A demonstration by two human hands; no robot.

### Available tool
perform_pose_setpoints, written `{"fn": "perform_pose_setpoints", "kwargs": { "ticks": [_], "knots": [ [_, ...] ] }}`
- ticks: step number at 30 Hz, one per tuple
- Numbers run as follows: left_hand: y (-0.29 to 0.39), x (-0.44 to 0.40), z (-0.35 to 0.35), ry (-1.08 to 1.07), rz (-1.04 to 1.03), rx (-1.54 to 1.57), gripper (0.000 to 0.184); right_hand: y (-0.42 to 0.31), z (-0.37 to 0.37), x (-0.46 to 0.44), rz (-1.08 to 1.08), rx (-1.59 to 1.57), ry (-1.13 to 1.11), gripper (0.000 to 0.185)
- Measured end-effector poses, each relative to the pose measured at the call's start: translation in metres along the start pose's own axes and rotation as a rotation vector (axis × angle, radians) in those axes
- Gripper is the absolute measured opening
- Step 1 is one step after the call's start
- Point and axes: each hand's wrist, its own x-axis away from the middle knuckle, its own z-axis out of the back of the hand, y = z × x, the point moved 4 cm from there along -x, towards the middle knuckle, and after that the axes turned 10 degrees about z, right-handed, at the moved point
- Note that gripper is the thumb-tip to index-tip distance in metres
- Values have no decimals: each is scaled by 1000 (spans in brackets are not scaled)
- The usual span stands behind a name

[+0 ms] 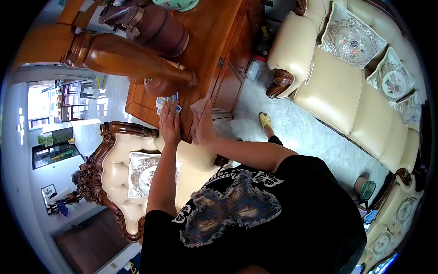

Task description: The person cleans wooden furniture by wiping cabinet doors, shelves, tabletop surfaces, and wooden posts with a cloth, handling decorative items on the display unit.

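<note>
Beyond the worktop's right edge, across pale floor [255,98]: long cream sofa [337,96], patterned cushions [353,39] along its back. Worktop [207,41] itself is reddish-brown wood, the top of a cabinet with doors below the right edge. Against the near edge, a cream tufted armchair [118,160] with carved dark frame, one patterned cushion [139,173] on it. Turned wooden post [123,55] crosses over the worktop from the left side, its narrow end toward the right edge. Dark red-brown barrel [159,32] towards the far edge; green vessel [175,3] beyond it, cut off by the frame. Rounded brown vessel [159,86] partly hidden behind the post. Left hand [169,125] at the near edge, grip flattened, fingers stretched over a small group of printed cards [165,101] lying just inside that edge. Right hand [204,125] by the near right corner, raised on its side; pale pinkish piece [199,106], cloth-like, at its fingers. Cannot tell whether this grip is closed on it.
</note>
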Motion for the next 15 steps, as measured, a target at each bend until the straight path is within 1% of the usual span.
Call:
{"fn": "perform_pose_setpoints", "kwargs": {
  "ticks": [1, 2, 3, 4, 6, 8, 9, 11, 13, 14, 15],
  "knots": [
    [0, -1, -1, 4, -7, 3, 43, 44, -15, 17, -90, 42, -36, 64],
    [0, -2, -1, 9, -17, 11, 43, 49, -17, 31, -130, 63, -53, 60],
    [-1, 0, 0, 15, -26, 19, 43, 36, -16, 42, -171, 84, -72, 58],
    [-2, 2, 1, 25, -33, 20, 43, 16, -8, 54, -17, 197, -112, 54],
    [-6, 1, -2, 30, -47, -8, 43, 2, 4, 67, 168, 312, -151, 51],
    [-7, 0, -2, 41, -75, 16, 43, 15, 6, 60, 26, 372, -368, 42],
    [-9, 0, -2, 47, -75, 33, 42, 9, 16, 47, 62, 378, -373, 42],
    [-11, 1, -4, 59, -77, 20, 43, 8, 34, 27, -247, 136, -637, 33],
    [-13, 2, -5, 105, -118, 55, 42, -23, 58, 16, -290, -160, -405, 26],
    [-10, 2, -2, 141, -119, 61, 42, -41, 74, 5, -265, -147, -314, 26],
    [-8, 3, 0, 124, -94, 66, 42, -65, 83, -4, -243, -136, -222, 27]
  ]
}}
